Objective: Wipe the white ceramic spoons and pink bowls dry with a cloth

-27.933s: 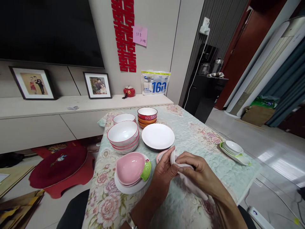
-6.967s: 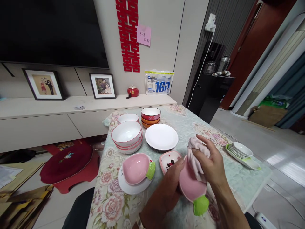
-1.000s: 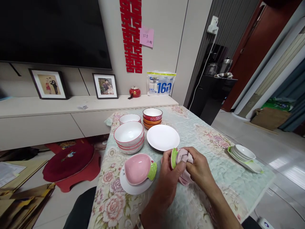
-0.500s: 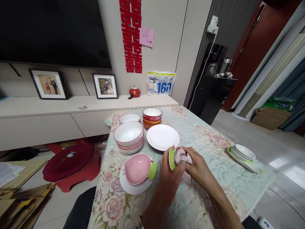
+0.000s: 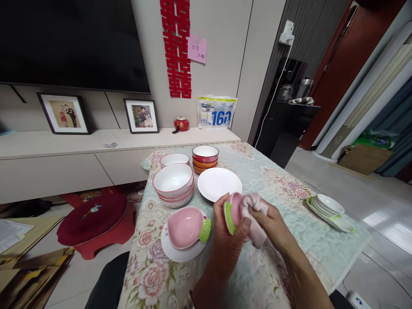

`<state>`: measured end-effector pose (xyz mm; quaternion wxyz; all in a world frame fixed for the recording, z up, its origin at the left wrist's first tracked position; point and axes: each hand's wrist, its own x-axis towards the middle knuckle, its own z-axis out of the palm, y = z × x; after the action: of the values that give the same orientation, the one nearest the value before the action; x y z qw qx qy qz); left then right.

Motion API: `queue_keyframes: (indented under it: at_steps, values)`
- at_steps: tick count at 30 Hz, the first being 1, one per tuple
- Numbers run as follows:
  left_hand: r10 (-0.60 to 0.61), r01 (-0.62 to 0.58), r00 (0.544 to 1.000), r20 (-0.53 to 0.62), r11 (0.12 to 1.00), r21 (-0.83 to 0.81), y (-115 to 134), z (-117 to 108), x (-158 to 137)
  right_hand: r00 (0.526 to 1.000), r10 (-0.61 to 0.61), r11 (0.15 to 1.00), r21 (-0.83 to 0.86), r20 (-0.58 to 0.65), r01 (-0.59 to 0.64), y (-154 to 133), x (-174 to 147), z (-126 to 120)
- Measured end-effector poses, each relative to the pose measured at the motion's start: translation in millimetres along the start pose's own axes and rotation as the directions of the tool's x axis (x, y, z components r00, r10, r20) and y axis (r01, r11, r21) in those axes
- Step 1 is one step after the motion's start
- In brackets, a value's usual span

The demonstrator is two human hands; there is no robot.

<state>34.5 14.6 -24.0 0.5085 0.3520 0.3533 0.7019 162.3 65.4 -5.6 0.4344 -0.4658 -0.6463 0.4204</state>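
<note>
My left hand (image 5: 227,240) grips a small pink bowl (image 5: 236,207) with a green leaf-shaped edge, tilted on its side above the table. In my right hand (image 5: 272,221) is a bunched pale pink cloth (image 5: 255,214), pressed against the bowl. Left of my hands lies a larger pink bowl (image 5: 185,227) with a green leaf handle, resting on a white plate (image 5: 180,256). Just beyond my hands is a stack of plates with a white plate (image 5: 219,184) on top.
White bowls with red rims (image 5: 174,180) are stacked at the table's left. Red and orange bowls (image 5: 205,155) stand behind. Small dishes (image 5: 328,204) sit on the right edge. A floral tablecloth (image 5: 154,274) covers the table; a red stool (image 5: 96,219) is at left.
The cloth in my right hand has come out from the bowl's hollow toward the right, showing more of its pink inside. My left hand has shifted slightly with the bowl.
</note>
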Motion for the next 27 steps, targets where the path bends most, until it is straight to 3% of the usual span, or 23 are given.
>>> queue_keyframes:
  at_steps: [2, 4, 8, 13, 17, 20, 23, 27]
  values:
    - [0.053, -0.054, 0.998, 0.043, 0.998, 0.033, 1, 1, -2, 0.998, -0.008, 0.998, -0.067, 0.059, 0.011, -4, -1, 5]
    - [0.071, -0.075, 0.996, 0.062, 0.995, 0.066, 0, 1, -3, 0.999, -0.035, 0.987, -0.154, 0.019, 0.038, -4, -2, 10]
    - [-0.036, 0.022, 0.99, 0.14, 0.994, 0.105, -1, -4, -3, 0.984, -0.15, 0.954, -0.274, -0.094, 0.12, 5, 1, 5]
    - [-0.238, 0.25, 0.882, 0.407, 0.968, 0.024, 6, -8, -3, 0.957, -0.266, 0.913, -0.349, -0.118, 0.211, 14, 4, -12]
    - [-0.275, 0.361, 0.905, 0.324, 0.9, -0.243, 7, -4, -1, 0.917, -0.398, 0.843, -0.406, -0.029, 0.353, 10, 2, -16]
    - [-0.297, 0.37, 0.919, 0.257, 0.874, -0.315, 7, -2, 0, 0.89, -0.453, 0.8, -0.418, 0.05, 0.431, 6, -1, -14]
    - [-0.302, 0.371, 0.92, 0.248, 0.877, -0.306, 9, -1, 1, 0.923, -0.384, 0.864, -0.356, -0.013, 0.355, 8, -1, -13]
    - [-0.238, 0.272, 0.957, 0.168, 0.937, -0.219, 13, 0, 0, 0.968, -0.139, 0.987, -0.105, -0.208, 0.119, 19, 6, -17]
